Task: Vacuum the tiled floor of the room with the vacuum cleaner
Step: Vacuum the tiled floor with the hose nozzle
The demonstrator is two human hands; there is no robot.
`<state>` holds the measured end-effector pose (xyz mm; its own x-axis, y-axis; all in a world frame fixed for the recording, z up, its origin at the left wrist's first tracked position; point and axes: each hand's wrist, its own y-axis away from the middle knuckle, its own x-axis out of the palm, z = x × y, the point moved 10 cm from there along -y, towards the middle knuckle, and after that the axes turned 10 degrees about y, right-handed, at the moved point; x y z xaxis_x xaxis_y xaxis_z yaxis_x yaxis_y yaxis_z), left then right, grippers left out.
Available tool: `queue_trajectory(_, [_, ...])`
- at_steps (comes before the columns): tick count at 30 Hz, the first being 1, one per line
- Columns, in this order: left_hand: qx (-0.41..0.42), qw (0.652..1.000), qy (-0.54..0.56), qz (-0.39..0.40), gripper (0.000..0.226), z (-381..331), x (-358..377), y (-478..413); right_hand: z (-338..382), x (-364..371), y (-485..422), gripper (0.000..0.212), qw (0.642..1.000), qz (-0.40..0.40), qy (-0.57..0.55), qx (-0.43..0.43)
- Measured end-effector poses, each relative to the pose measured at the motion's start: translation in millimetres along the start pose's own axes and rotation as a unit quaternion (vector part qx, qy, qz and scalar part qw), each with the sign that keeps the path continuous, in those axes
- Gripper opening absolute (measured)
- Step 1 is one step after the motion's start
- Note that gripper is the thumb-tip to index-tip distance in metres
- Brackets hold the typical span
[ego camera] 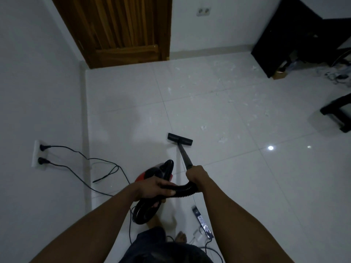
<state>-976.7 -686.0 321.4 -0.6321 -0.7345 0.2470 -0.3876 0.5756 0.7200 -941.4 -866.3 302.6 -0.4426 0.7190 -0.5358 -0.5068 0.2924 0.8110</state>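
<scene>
A red and black vacuum cleaner hangs or stands just in front of my legs. My left hand grips its black ribbed hose near the body. My right hand grips the upper end of the black wand. The wand runs forward and down to the flat black floor nozzle, which rests on the glossy white tiled floor. White paper scraps lie scattered on the tiles ahead and to the right of the nozzle.
A wall socket on the left holds two black plugs, with cords trailing across the floor. A power strip lies by my bare feet. A wooden door stands ahead; dark furniture and a black stool sit right.
</scene>
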Motion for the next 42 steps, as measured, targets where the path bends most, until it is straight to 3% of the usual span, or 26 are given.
queue_trajectory(12, [0.002,0.999,-0.036,0.02,0.038,18.6,72.9,-9.3,-75.7,-8.5,12.9,0.043,0.999,0.008,-0.031,0.019])
queue_trajectory(20, [0.017,0.999,-0.044,0.001,0.022,34.9,113.8,-20.5,-110.3,-11.0,14.3,0.041,1.0,0.02,0.014,0.019])
queue_trajectory(27, [0.038,0.998,-0.032,-0.038,0.038,34.5,131.2,-40.4,-113.8,-26.8,-2.6,0.042,0.997,0.018,0.07,-0.005])
queue_trajectory(32, [0.037,0.998,0.003,-0.045,0.036,26.6,141.0,-54.7,-107.7,-40.8,-21.3,0.04,0.991,0.014,0.126,-0.03])
queue_trajectory(42, [0.028,0.999,-0.01,-0.038,0.057,-7.8,112.3,-100.6,-62.8,-77.9,-67.3,0.037,0.975,-0.016,0.212,-0.061])
